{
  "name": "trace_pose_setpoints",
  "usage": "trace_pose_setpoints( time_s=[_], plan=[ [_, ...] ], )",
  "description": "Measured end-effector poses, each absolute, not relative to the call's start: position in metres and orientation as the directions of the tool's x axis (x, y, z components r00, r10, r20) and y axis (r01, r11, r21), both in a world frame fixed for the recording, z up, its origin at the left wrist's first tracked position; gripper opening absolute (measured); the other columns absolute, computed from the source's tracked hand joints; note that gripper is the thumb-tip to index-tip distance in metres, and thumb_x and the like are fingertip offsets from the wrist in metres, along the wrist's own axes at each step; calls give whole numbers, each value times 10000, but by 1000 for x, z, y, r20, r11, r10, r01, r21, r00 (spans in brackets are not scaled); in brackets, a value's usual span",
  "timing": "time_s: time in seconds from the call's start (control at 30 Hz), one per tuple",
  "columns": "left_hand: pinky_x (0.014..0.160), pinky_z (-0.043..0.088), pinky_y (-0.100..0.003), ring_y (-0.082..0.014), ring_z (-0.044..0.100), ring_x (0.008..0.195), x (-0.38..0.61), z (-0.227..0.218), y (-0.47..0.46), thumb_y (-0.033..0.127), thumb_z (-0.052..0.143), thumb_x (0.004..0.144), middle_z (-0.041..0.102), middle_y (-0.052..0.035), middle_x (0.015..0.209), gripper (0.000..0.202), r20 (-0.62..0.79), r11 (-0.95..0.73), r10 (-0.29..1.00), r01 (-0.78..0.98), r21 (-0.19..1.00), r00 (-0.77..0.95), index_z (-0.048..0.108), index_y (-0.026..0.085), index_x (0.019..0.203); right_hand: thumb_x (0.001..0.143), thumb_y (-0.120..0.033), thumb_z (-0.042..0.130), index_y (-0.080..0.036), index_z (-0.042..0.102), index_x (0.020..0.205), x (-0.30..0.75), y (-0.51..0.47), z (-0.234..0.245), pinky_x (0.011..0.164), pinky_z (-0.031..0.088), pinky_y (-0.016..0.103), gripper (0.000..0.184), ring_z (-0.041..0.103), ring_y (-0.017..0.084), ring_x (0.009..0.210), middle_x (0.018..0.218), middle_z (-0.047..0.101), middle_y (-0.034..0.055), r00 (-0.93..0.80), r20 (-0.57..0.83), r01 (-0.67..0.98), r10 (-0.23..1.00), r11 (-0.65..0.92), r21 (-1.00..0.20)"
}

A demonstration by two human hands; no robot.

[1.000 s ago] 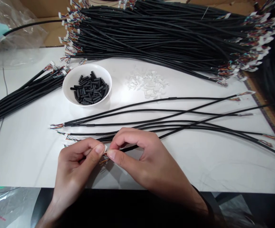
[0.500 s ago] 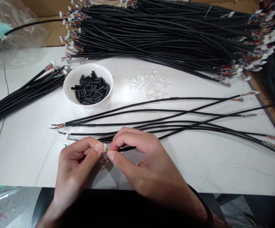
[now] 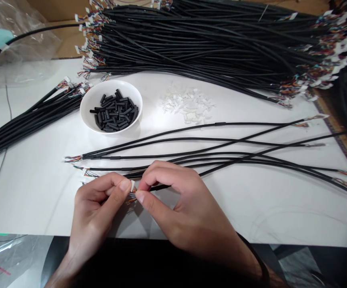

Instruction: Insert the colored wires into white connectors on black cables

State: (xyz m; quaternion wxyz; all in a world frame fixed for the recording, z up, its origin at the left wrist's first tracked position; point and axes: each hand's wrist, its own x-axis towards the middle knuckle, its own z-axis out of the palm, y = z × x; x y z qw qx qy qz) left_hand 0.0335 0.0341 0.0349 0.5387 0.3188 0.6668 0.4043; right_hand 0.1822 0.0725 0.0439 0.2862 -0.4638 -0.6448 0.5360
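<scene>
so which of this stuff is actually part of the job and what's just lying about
In use:
left hand, right hand, white connector, black cable with coloured wires

Lying about:
white bowl of black tubes, loose white plastic pieces, big black cable bundle, plastic sheet

Bright, diffuse light; mild glare on the white table (image 3: 32,192). Faint shadow beside the bowl (image 3: 86,104). Frame edges slightly bowed, fine detail a little soft.

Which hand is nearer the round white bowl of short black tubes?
Left. The left hand is below the round white bowl, not touching it; the right hand is farther away, below and rightward.
</scene>
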Motion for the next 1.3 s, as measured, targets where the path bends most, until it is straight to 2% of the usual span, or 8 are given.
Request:
trace_pose_setpoints(
  time_s=[0.43,0.7,0.93,1.13,1.3],
  plan=[
    [418,198,-208,-82,297,472,30,29,31,426,667,808,410,33,499,340,-432,443,879,9,897,-202,595,169,597,822,-112,585,-150,617,707,181,71,42,678,439,240,125,567,104,731,751,614,-14,-407,-131,297,904,-4,-955],
    [429,204,-221,-93,296,480,37,36,34,393,633,815,394,39,492,314,-397,438,882,125,890,-254,596,184,583,820,-105,590,-151,615,701,182,73,43,676,429,247,130,564,112,735,740,610,-14,-406,-148,295,902,-24,-955],
    [458,256,-240,-103,346,471,38,34,35,381,637,812,445,37,476,302,-246,331,927,309,892,-282,634,187,581,825,-97,594,-145,622,711,181,72,40,694,432,254,127,564,117,745,759,611,-3,-403,-125,293,906,-2,-956],
    [458,278,-230,-103,369,486,39,35,35,348,654,796,484,36,478,270,-219,317,927,324,892,-304,641,191,576,820,-82,603,-140,609,700,180,72,36,685,432,243,133,561,112,736,751,603,-4,-395,-85,283,915,33,-958],
    [461,240,-230,-98,325,480,38,35,34,378,662,795,427,44,468,288,-271,353,917,278,894,-294,632,182,587,839,-97,600,-147,606,710,179,72,36,682,438,229,139,571,103,732,750,607,-12,-413,-64,271,908,55,-961]
  ],
)
